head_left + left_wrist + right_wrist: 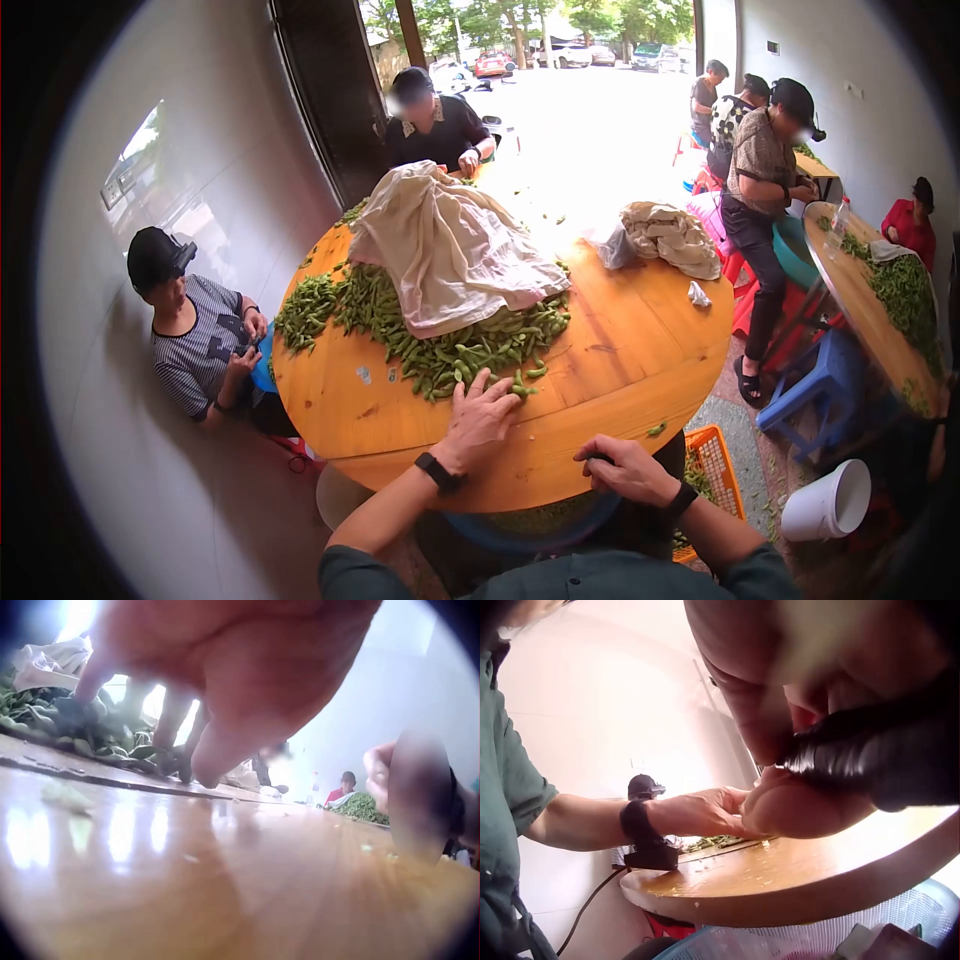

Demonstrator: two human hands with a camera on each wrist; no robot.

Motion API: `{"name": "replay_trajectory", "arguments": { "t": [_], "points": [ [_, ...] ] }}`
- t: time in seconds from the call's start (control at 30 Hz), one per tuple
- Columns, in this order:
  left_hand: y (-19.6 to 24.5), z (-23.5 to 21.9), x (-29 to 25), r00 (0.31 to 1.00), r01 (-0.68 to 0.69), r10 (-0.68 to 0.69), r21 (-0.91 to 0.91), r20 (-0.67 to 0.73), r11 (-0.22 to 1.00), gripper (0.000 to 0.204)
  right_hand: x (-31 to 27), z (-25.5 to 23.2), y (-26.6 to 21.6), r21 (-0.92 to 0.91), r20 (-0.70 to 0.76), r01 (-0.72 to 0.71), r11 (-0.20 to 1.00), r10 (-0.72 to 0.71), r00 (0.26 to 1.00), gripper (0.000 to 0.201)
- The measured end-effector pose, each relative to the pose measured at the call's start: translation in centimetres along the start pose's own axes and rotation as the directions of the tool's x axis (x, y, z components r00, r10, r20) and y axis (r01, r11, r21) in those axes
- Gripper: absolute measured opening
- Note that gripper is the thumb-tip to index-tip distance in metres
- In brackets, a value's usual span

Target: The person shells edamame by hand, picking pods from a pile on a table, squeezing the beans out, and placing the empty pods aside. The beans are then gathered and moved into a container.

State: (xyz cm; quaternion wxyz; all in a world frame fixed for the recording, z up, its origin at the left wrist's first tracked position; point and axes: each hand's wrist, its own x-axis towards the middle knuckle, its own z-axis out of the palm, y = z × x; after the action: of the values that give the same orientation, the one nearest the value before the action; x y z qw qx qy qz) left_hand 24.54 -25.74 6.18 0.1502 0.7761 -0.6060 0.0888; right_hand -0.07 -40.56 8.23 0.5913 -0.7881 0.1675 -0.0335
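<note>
A big heap of green bean pods [440, 350] lies on a round wooden table [600, 340]. My left hand [480, 405] reaches over the near edge of the heap, fingers spread and straight, tips touching pods [97, 727]. In the left wrist view its fingers [176, 712] point down onto the tabletop among the pods. My right hand [625, 468] rests at the table's near rim, fingers curled round a black handle-like object [870, 754]; what it is cannot be told. A blue basin [540, 525] sits below the rim, between my arms.
A beige cloth [450, 240] covers the heap and a second cloth [670, 235] lies at the far right. People sit at the left and far side and stand at the right. An orange basket [715, 470], white bucket [830, 500], blue stool [815, 385] and second table [860, 290] stand to the right.
</note>
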Motion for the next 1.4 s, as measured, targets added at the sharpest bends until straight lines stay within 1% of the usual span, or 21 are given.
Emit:
{"name": "replay_trajectory", "arguments": {
  "t": [0.03, 0.07, 0.13, 0.17, 0.2, 0.27, 0.3, 0.4, 0.47, 0.53, 0.6, 0.67, 0.73, 0.8, 0.93, 1.07, 1.17, 1.23, 1.27, 1.33, 1.4],
  "points": [
    [0.0, -0.1, -0.4, 0.996, -0.04, 0.037, -0.039, -0.081, 0.998, 0.022, 0.3, 0.2, 0.4, 0.082, 0.008, -0.034, 0.996, 0.033, 0.999, 0.022],
    [-0.3, -0.2, -0.6, 0.997, -0.037, 0.034, -0.042, -0.073, 0.998, 0.022, 0.5, 0.4, 0.7, 0.162, 0.019, -0.069, 0.984, 0.067, 0.998, 0.022],
    [-1.1, -0.9, -0.8, 0.982, -0.003, -0.05, -0.276, -0.181, 0.961, 0.022, 0.7, 0.5, 0.9, 0.182, 0.032, -0.084, 0.98, 0.079, 0.996, 0.023],
    [-1.9, -1.3, -1.2, 0.979, 0.076, -0.135, -0.347, -0.151, 0.935, 0.031, 1.0, 0.5, 1.3, 0.192, 0.046, -0.078, 0.978, 0.07, 0.996, 0.023],
    [-2.1, -1.5, -1.5, 0.98, 0.079, -0.137, -0.347, -0.145, 0.935, 0.031, 1.1, 0.6, 1.6, 0.203, 0.059, -0.072, 0.976, 0.061, 0.996, 0.023],
    [-2.7, -1.6, -2.2, 0.878, 0.354, -0.402, -0.211, -0.261, 0.911, 0.045, 1.2, 0.6, 1.2, 0.208, 0.059, -0.09, 0.974, 0.079, 0.995, 0.023],
    [-4.1, -0.6, -2.8, 0.876, 0.41, -0.421, -0.095, -0.237, 0.907, 0.061, 1.4, 0.5, 1.1, 0.206, 0.057, -0.104, 0.973, 0.094, 0.994, 0.023],
    [-6.6, 2.1, -3.6, 0.872, 0.468, -0.478, -0.111, -0.107, 0.877, 0.066, 2.2, 0.4, 1.0, 0.145, 0.029, -0.08, 0.986, 0.077, 0.997, 0.023],
    [-6.2, 2.3, -3.7, 0.906, 0.395, -0.414, -0.173, -0.09, 0.902, 0.069, 3.0, 0.2, 0.9, 0.091, 0.034, -0.06, 0.994, 0.058, 0.998, 0.023],
    [-4.3, 1.2, -3.3, 0.952, 0.305, -0.306, -0.148, 0.019, 0.941, 0.068, 3.6, -0.2, 0.3, 0.035, 0.043, -0.042, 0.998, 0.041, 0.998, 0.023],
    [-3.0, -0.2, -2.3, 0.95, 0.304, -0.309, -0.102, -0.046, 0.947, 0.065, 4.2, -0.7, -1.2, -0.145, 0.033, 0.055, 0.988, -0.05, 0.998, 0.024],
    [-2.5, -1.7, -0.6, 0.927, 0.305, -0.342, -0.217, -0.157, 0.927, 0.063, 5.2, -1.0, -1.5, -0.168, 0.042, 0.075, 0.983, -0.069, 0.997, 0.024],
    [-2.4, -2.5, 0.5, 0.938, 0.226, -0.276, -0.234, -0.21, 0.946, 0.063, 5.4, -0.8, -1.5, -0.189, 0.051, 0.089, 0.978, -0.08, 0.995, 0.024],
    [-2.2, -2.9, 1.2, 0.974, 0.223, -0.225, -0.112, 0.0, 0.968, 0.06, 5.4, -0.6, -1.6, -0.242, 0.047, 0.174, 0.955, -0.167, 0.985, 0.025],
    [-2.4, -1.9, 1.6, 0.997, 0.069, -0.067, 0.05, -0.046, 0.996, 0.05, 5.4, -0.3, -0.4, -0.243, 0.067, 0.179, 0.953, -0.168, 0.984, 0.024],
    [-2.0, -1.9, 2.2, 0.993, 0.113, -0.112, 0.052, -0.038, 0.992, 0.043, 5.3, -1.1, -0.4, -0.259, 0.07, 0.182, 0.949, -0.169, 0.983, 0.022],
    [-1.8, -1.6, 3.0, 0.989, 0.099, -0.097, 0.018, -0.109, 0.995, 0.035, 5.3, -1.7, -1.1, -0.259, 0.053, 0.18, 0.949, -0.172, 0.984, 0.021],
    [-1.9, -1.7, 3.9, 0.984, 0.173, -0.175, -0.168, 0.003, 0.97, 0.028, 5.3, -1.7, -1.0, -0.261, 0.044, 0.18, 0.948, -0.175, 0.984, 0.021],
    [-1.9, -1.6, 4.4, 0.985, 0.17, -0.172, -0.169, 0.005, 0.971, 0.028, 5.4, -1.5, -0.8, -0.278, 0.044, 0.195, 0.941, -0.19, 0.981, 0.02],
    [-1.8, -1.4, 5.3, 0.968, 0.245, -0.241, -0.051, 0.065, 0.968, 0.021, 5.2, -1.1, -0.6, -0.294, 0.04, 0.207, 0.933, -0.204, 0.978, 0.019],
    [-1.4, -1.0, 5.9, 0.977, 0.187, -0.191, 0.05, 0.092, 0.981, 0.016, 5.1, -0.9, -0.5, -0.31, 0.068, 0.203, 0.929, -0.191, 0.979, 0.019]
  ]
}}
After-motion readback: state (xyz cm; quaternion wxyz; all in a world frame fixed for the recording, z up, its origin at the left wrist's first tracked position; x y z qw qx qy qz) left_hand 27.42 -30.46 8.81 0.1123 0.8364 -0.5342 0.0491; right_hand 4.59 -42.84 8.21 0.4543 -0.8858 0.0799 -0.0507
